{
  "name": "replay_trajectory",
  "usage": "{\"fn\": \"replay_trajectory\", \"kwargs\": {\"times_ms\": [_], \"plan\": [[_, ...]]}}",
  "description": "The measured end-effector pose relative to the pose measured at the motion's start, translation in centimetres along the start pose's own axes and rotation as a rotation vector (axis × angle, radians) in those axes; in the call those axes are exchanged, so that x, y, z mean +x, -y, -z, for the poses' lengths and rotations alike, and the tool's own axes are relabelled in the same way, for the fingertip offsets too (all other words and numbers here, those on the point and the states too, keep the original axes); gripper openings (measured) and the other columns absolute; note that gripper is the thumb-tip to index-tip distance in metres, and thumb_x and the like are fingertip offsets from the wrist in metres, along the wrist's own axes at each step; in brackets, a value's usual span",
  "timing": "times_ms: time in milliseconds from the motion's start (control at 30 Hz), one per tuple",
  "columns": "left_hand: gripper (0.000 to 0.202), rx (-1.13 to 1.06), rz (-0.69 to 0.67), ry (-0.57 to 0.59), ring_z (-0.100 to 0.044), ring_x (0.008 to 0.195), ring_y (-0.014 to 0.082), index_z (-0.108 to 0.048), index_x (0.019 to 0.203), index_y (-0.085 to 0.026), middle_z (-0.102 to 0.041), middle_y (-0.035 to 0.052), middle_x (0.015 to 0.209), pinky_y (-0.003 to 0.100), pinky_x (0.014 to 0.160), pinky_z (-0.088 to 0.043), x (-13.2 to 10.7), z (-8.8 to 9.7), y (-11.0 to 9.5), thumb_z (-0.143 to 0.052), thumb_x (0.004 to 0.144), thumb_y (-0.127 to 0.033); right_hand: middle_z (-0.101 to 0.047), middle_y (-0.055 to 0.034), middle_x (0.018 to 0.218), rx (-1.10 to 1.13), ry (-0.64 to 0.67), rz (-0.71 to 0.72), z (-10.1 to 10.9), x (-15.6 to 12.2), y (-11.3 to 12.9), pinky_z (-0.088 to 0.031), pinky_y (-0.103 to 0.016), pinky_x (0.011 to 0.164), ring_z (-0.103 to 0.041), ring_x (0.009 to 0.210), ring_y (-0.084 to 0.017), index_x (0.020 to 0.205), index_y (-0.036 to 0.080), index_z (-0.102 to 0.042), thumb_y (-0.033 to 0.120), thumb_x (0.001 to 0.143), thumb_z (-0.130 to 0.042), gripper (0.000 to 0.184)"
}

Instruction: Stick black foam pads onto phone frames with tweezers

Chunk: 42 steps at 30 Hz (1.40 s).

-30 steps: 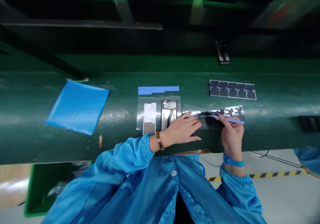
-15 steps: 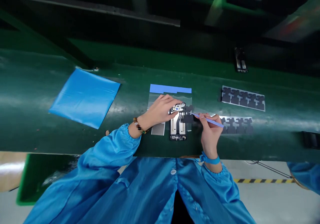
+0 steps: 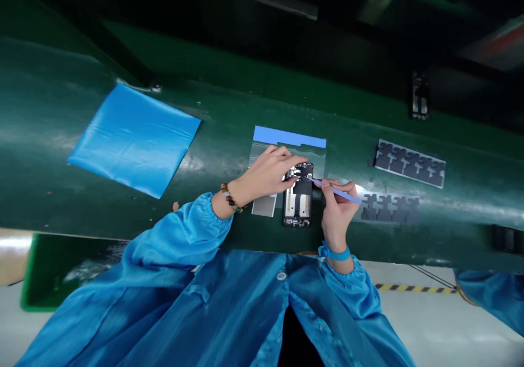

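Observation:
An opened phone [image 3: 291, 208] lies upright in my view on the green bench, its inner frame and parts showing. My left hand [image 3: 268, 175] grips its upper part, with the thumb at the left side and a finger along the top edge. In my right hand [image 3: 338, 211] are purple tweezers [image 3: 339, 193], pinched between the fingers. Their tip is at a black cut-out sticker [image 3: 303, 185] that lies over the phone's upper half. Whether the sticker is fully pressed down, I cannot tell. Under the left hand and phone is a clear sheet with a blue strip [image 3: 289, 136].
Two sheets of black stickers, an upper one [image 3: 410, 163] and a lower one [image 3: 391, 208], lie at the right. Another opened phone [image 3: 420, 96] is farther back. A blue sheet [image 3: 137, 140] lies at the left, and a green bin [image 3: 30, 279] stands below the bench.
The black sticker has moved left with the tweezers, from beside the phone onto its upper half. My left hand keeps its hold on the phone. The view has tilted slightly.

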<state>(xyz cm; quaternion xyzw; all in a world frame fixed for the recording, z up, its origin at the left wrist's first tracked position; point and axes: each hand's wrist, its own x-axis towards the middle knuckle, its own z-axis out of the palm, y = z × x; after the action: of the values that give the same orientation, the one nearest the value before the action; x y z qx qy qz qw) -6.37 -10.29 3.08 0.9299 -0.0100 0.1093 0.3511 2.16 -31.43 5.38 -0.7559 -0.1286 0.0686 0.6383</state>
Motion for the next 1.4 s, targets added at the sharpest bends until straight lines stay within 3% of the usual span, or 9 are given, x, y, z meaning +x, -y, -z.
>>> {"fn": "replay_trajectory", "kwargs": {"times_ms": [333, 567, 767, 933, 1000, 1067, 1167, 1267, 1400], "plan": [[0.047, -0.01, 0.016, -0.007, -0.064, 0.122, 0.028, -0.064, 0.148, -0.02, -0.075, 0.011, 0.123, 0.045, 0.105, -0.044, 0.1, 0.2, -0.1, -0.066, 0.103, -0.033, -0.075, 0.0013, 0.089, -0.076, 0.007, -0.001, 0.2, -0.1, -0.3, -0.06, -0.045, 0.103, -0.078, 0.093, -0.021, 0.087, 0.028, -0.046, 0.037, 0.091, -0.081, 0.036], [0.033, 0.096, -0.078, 0.032, -0.059, 0.126, 0.0286, -0.074, 0.138, -0.027, -0.07, 0.0063, 0.148, 0.046, 0.104, -0.042, -0.2, 0.4, -0.3, -0.057, 0.11, -0.032, -0.076, -0.0006, 0.089, -0.062, 0.018, 0.003, 0.0, -0.1, -0.1, -0.062, -0.045, 0.098, -0.078, 0.091, -0.022, 0.086, 0.027, -0.048, 0.034, 0.09, -0.084, 0.036], [0.041, 0.233, -0.095, 0.052, -0.059, 0.124, 0.0299, -0.069, 0.148, -0.029, -0.067, 0.0103, 0.145, 0.046, 0.1, -0.046, -0.4, 0.4, -1.1, -0.048, 0.112, -0.026, -0.072, 0.0018, 0.087, -0.045, -0.168, 0.119, 2.7, 1.5, 0.4, -0.063, -0.048, 0.103, -0.077, 0.091, -0.02, 0.088, 0.028, -0.049, 0.033, 0.089, -0.085, 0.036], [0.048, 0.258, -0.1, 0.04, -0.058, 0.139, 0.0283, -0.067, 0.149, -0.03, -0.061, 0.0079, 0.159, 0.046, 0.107, -0.052, -0.7, -0.7, -1.6, -0.049, 0.108, -0.012, -0.073, 0.0004, 0.085, -0.034, -0.187, 0.107, 4.5, 2.7, -0.7, -0.063, -0.051, 0.103, -0.076, 0.089, -0.021, 0.087, 0.025, -0.054, 0.038, 0.085, -0.09, 0.038], [0.045, 0.258, -0.08, 0.003, -0.053, 0.151, 0.0261, -0.066, 0.149, -0.023, -0.056, 0.0099, 0.165, 0.045, 0.118, -0.05, -1.1, -1.6, -2.7, -0.05, 0.108, -0.013, -0.074, -0.0007, 0.087, -0.026, -0.204, 0.117, 4.5, 2.7, -1.2, -0.063, -0.051, 0.104, -0.077, 0.091, -0.022, 0.087, 0.024, -0.056, 0.04, 0.084, -0.091, 0.038], [0.046, 0.278, 0.004, -0.053, -0.045, 0.159, 0.0289, -0.061, 0.152, -0.014, -0.048, 0.0171, 0.17, 0.047, 0.126, -0.045, -1.5, -2.8, -4.6, -0.053, 0.11, -0.031, -0.074, -0.0004, 0.087, -0.023, -0.228, 0.122, 4.3, 2.6, -1.5, -0.063, -0.051, 0.105, -0.077, 0.093, -0.022, 0.086, 0.024, -0.057, 0.042, 0.083, -0.091, 0.039], [0.075, 0.316, 0.178, -0.122, -0.043, 0.16, 0.0383, -0.052, 0.16, -0.008, -0.036, 0.0243, 0.176, 0.053, 0.126, -0.045, -1.9, -4.9, -8.1, -0.057, 0.106, -0.059, -0.072, 0.0003, 0.087, -0.049, -0.256, 0.135, 4.1, 2.5, -1.7, -0.063, -0.052, 0.106, -0.077, 0.093, -0.023, 0.085, 0.025, -0.057, 0.046, 0.081, -0.092, 0.041], [0.068, 0.333, 0.268, -0.14, -0.047, 0.155, 0.0371, -0.049, 0.163, -0.009, -0.039, 0.023, 0.174, 0.052, 0.121, -0.047, -2.0, -6.6, -10.9, -0.057, 0.106, -0.044, -0.072, -0.0001, 0.087, -0.038, -0.271, 0.144, 4.2, 2.4, -1.7, -0.062, -0.054, 0.108, -0.078, 0.093, -0.025, 0.085, 0.025, -0.057, 0.045, 0.081, -0.093, 0.042], [0.048, 0.303, 0.24, -0.14, -0.059, 0.138, 0.0318, -0.06, 0.154, -0.02, -0.055, 0.0147, 0.163, 0.057, 0.119, -0.048, -2.6, -7.2, -12.6, -0.05, 0.107, -0.023, -0.075, -0.0013, 0.091, 0.074, -0.327, 0.152, 4.4, 2.4, -1.4, -0.061, -0.059, 0.111, -0.078, 0.093, -0.027, 0.087, 0.027, -0.059, 0.039, 0.079, -0.096, 0.04]]}}
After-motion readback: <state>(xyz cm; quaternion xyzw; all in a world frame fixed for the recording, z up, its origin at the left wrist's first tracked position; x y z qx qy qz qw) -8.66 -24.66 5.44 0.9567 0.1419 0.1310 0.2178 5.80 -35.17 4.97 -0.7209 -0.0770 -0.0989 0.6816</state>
